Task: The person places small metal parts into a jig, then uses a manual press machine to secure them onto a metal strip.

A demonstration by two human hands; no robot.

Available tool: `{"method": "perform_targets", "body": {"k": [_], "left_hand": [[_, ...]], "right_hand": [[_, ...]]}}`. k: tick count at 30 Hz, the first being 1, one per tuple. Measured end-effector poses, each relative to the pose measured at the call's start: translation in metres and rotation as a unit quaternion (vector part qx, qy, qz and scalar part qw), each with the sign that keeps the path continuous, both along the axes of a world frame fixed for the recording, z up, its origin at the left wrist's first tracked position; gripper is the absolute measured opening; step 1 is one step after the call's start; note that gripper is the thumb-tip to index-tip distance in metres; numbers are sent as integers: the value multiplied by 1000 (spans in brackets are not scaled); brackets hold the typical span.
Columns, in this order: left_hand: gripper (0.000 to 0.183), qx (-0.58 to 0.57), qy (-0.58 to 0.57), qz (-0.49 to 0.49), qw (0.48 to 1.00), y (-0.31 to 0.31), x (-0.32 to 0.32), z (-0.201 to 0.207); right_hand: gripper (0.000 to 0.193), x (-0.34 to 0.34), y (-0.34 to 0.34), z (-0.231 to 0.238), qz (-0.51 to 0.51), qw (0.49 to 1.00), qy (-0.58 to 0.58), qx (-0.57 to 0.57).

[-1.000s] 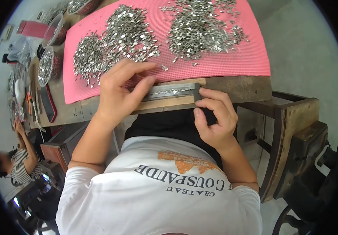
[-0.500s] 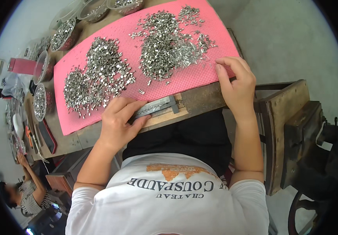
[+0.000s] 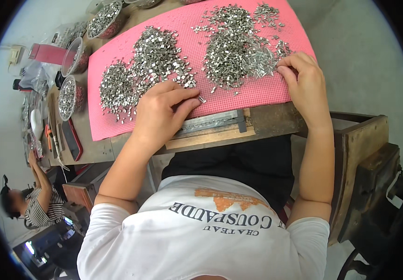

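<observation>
My left hand (image 3: 161,112) is over the near edge of a pink mesh mat (image 3: 164,122). Its thumb and forefinger close in at a few small metal pieces (image 3: 202,99) lying on the mat. Just below that hand runs a narrow metal jig (image 3: 210,122) with a row of tiny parts along its slot, set on a wooden strip. At the mat's right side my right hand (image 3: 308,86) has thumb and forefinger nearly together beside a heap of thin shiny pins (image 3: 260,63); anything between those tips is too small to make out.
Heaps of small metal pieces (image 3: 157,56) and more pieces (image 3: 227,51) cover the mat. Clear tubs of parts (image 3: 72,98) stand along its left and far sides. Tools and a red-edged black case (image 3: 72,140) lie at left, where another person (image 3: 42,200) sits. A wooden drawer unit (image 3: 360,158) stands at right.
My left hand has left the jig and moved up onto the mat at the loose pieces. My right hand has moved nearer the pins, its fingertips closing. The whole view has shifted.
</observation>
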State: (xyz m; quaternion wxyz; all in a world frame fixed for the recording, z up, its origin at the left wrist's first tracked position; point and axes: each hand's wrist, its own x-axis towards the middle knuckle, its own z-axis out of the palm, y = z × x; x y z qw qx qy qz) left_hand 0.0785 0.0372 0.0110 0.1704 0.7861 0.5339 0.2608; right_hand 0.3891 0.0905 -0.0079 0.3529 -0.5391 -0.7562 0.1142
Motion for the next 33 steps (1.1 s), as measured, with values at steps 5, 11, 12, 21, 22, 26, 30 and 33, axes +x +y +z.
{"method": "perform_targets", "body": {"k": [5,11,12,21,22,26,30,33], "left_hand": [[11,10,12,-4,1000,2,5,-2],[6,119,84,-7,989,5,2,12],[6,116,84,-6,990,4,2,14],[15,10,112,-71,991,3,0,19],[15,29,117,-64,991,3,0,18],[4,23,84,-49,995,2,-2,14],[11,1,70,-58,996,4,-2,14],[9,-19,38,-45,998,2,-2,12]], "right_hand": [[8,-7,-10,0,-13,998,45,40],[8,-30,-42,15,31,988,146,-31],[5,-37,-50,20,55,984,161,-61],[13,-66,-69,-5,170,974,144,-29],[13,-66,-70,-5,171,975,140,-27],[13,-68,-69,-6,173,976,130,-28],[14,-70,-68,-6,169,979,117,-9],[15,-71,-68,-6,166,981,103,4]]}}
